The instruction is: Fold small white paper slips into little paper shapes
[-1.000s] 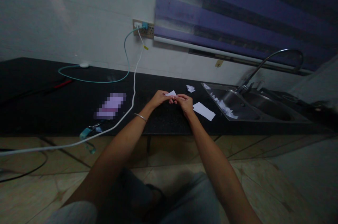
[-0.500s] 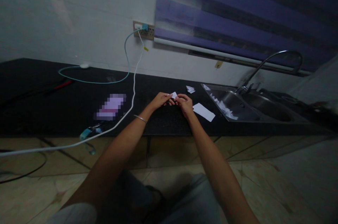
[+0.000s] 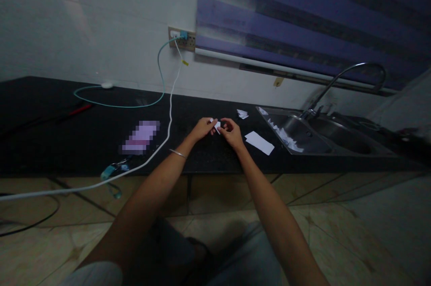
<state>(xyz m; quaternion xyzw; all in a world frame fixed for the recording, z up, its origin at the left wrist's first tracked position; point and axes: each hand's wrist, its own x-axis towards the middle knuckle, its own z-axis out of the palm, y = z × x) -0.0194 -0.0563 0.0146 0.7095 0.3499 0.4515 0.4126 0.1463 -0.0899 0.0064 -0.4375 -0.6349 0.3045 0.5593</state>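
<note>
Both my hands meet over the black counter (image 3: 84, 142) and pinch one small folded white paper piece (image 3: 217, 124) between their fingertips. My left hand (image 3: 203, 127), a thin bangle on its wrist, grips the paper's left side. My right hand (image 3: 229, 130) holds its right side with curled fingers. Only a small bit of the paper shows between the fingers.
A white paper sheet (image 3: 259, 142) lies right of my hands, small paper scraps (image 3: 242, 113) behind it. A steel sink (image 3: 323, 135) with tap holds more scraps. A white cable (image 3: 161, 142) and a teal cable (image 3: 134, 103) run from the wall socket (image 3: 182, 37). A blurred purple item (image 3: 141, 135) lies left.
The paper piece shows smaller between my fingers than a second ago; my fingers have closed further over it. Both hands stay at the same spot.
</note>
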